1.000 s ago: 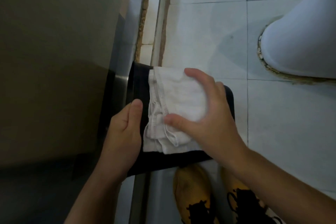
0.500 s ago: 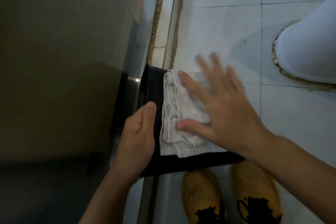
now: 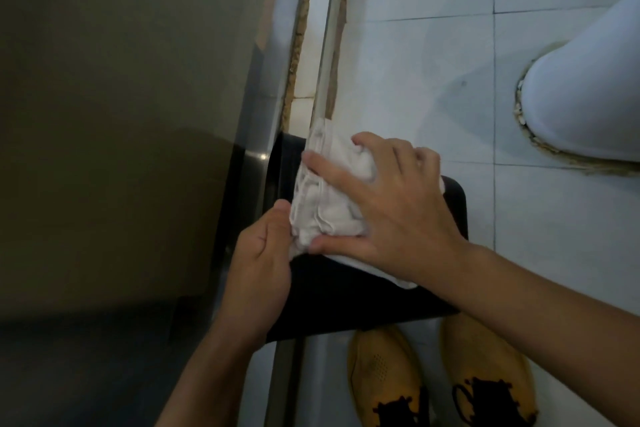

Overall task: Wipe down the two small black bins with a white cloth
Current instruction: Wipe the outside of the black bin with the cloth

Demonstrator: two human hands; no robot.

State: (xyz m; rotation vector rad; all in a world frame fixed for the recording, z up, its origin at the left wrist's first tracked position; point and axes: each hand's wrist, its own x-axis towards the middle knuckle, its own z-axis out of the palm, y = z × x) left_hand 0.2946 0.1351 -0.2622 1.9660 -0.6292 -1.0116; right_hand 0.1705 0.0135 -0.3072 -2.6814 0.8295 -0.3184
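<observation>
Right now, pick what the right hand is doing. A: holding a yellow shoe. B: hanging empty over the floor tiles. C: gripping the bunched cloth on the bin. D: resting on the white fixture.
C: the right hand curls its fingers round the bunched cloth on top of the bin, while the left hand holds the bin's left edge.

- Black bin (image 3: 363, 295) wedged against the glass panel (image 3: 121, 114) and its metal frame (image 3: 256, 149) on the left: no passage there.
- Both hands, left hand (image 3: 259, 263) and right hand (image 3: 391, 208), crowd the bin's top.
- Open floor tiles (image 3: 415, 62) beyond.
- White fixture base (image 3: 588, 97) blocks far right.
- Yellow shoes (image 3: 440, 378) close below the bin.
</observation>
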